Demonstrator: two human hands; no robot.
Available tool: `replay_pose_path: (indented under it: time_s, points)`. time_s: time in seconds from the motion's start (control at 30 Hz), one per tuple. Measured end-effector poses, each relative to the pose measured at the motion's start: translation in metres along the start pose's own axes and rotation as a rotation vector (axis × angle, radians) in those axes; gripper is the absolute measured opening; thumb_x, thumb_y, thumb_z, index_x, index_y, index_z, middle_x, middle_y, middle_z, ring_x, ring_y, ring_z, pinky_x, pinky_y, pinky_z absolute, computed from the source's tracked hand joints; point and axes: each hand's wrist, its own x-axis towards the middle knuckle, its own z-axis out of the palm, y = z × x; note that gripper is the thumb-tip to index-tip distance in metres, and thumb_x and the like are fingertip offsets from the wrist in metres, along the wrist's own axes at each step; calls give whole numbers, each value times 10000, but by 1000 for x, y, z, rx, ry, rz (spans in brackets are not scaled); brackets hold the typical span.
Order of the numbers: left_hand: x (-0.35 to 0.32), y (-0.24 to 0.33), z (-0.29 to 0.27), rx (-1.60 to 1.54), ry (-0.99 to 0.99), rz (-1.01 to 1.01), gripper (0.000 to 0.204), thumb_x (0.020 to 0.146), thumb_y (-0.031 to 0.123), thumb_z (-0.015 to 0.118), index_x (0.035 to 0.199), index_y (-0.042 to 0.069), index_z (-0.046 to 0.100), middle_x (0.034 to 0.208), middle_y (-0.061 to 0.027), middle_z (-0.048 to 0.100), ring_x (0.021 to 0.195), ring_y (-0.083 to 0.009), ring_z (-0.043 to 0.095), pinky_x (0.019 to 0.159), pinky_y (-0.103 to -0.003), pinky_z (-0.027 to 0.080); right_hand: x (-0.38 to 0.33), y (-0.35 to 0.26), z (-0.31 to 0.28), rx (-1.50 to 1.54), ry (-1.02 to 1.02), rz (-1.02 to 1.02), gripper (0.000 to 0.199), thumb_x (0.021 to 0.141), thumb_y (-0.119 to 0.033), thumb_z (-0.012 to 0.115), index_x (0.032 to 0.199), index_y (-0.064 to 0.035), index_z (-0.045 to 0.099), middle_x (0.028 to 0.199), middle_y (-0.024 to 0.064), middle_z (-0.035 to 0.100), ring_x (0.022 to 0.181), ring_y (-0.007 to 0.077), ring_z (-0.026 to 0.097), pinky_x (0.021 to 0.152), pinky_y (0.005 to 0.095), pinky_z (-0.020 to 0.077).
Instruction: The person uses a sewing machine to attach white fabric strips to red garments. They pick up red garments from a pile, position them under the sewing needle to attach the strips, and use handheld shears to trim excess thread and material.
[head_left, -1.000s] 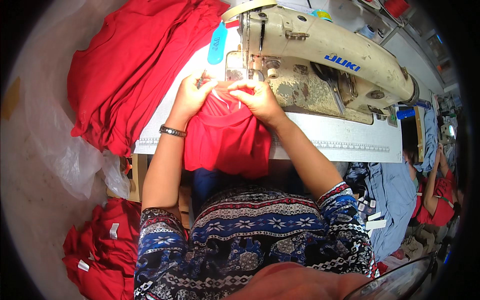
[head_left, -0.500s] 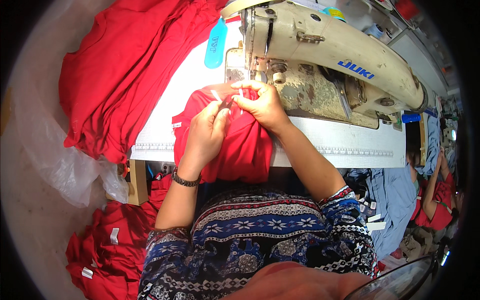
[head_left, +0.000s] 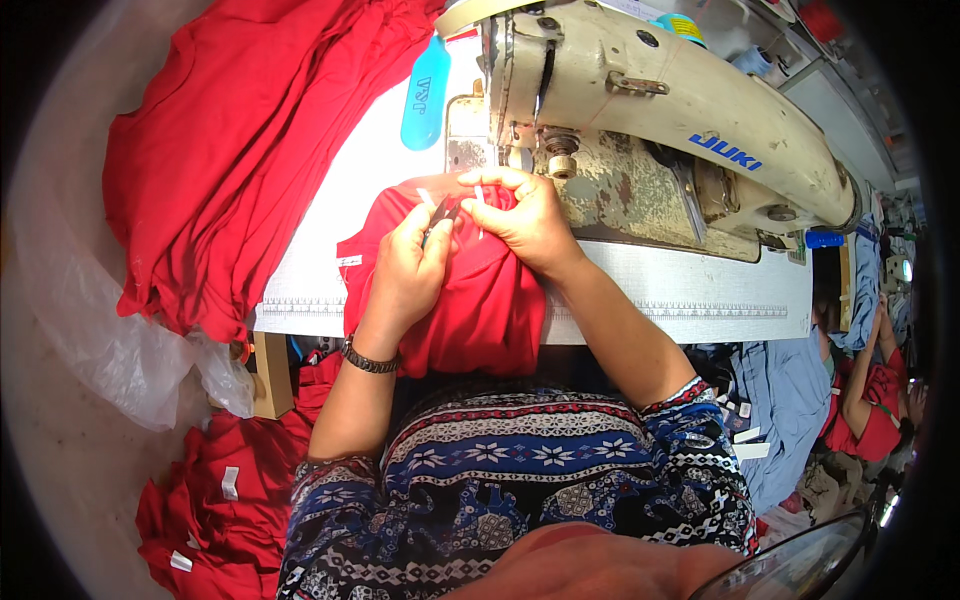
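A red knit garment [head_left: 465, 310] lies bunched in front of the sewing machine, partly hanging over the table's near edge. My left hand [head_left: 410, 270] is closed around small dark thread snips [head_left: 447, 211], whose blades point up toward my right fingers. Thumb and fingers of my right hand [head_left: 533, 228] pinch the garment's upper part beside a narrow white strip [head_left: 479, 198]. Another short white strip [head_left: 424, 196] shows on the cloth above my left hand. A small white label [head_left: 349, 261] sticks out at the garment's left side.
The cream sewing machine [head_left: 620, 75] stands behind and right of my hands. A blue plastic piece [head_left: 424, 100] lies left of its head. Red cloth [head_left: 230, 150] is heaped at left, with more red garments [head_left: 230, 510] below. A person in red [head_left: 868, 420] sits far right.
The snips' blades have drawn slightly back from my right fingers and show more clearly. My right hand keeps its pinch on the cloth. The whole view has shifted a little.
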Motion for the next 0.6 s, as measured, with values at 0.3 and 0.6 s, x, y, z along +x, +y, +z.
replay_pose_path:
  time_s: [0.3,0.6]
  points:
    - [-2,-3,1,-3,22,51,152,978,98,497,984,-12,602,769,5,577,642,-34,486,567,-188,386,-2,-3,-2,-85,-34,-9,251,853,25,648,1103,29,629,928,38,664,803,77,623,750,219,514]
    - [-3,-2,-1,-17,-13,35,152,978,85,493,980,-24,600,795,-7,574,714,-59,522,639,-207,425,-3,-4,-2,-77,-30,22,252,847,19,662,1097,30,631,933,25,662,817,71,616,746,216,512]
